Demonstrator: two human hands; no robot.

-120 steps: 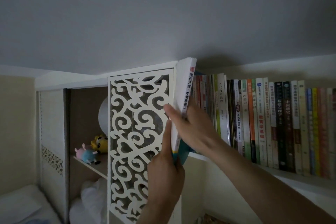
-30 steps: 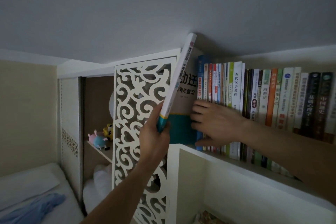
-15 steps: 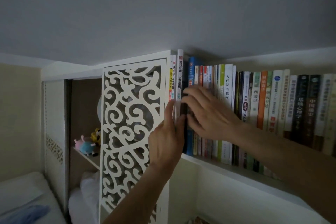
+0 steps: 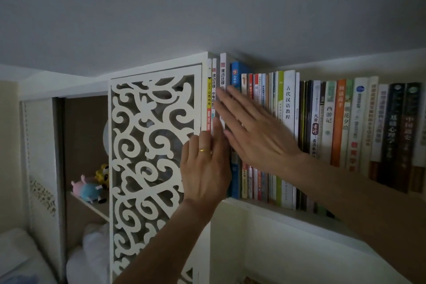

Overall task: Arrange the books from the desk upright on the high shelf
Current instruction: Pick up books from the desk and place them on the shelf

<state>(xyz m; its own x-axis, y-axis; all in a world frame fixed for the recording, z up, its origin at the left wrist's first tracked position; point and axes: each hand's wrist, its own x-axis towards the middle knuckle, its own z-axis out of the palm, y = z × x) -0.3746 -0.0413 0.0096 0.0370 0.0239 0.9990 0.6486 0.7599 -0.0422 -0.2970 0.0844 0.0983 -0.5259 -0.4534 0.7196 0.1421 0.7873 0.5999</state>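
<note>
The light is dim, and a plain grey ceiling fills the upper half of the view, meeting a cream wall at far left. Below it stands a white cabinet whose carved scrollwork door covers its right part, while the open left part shows a brown back panel and an inner shelf carrying small plush toys. At the lower left lies pale bedding, and a white panel runs beneath the long bookshelf to the right.
</note>
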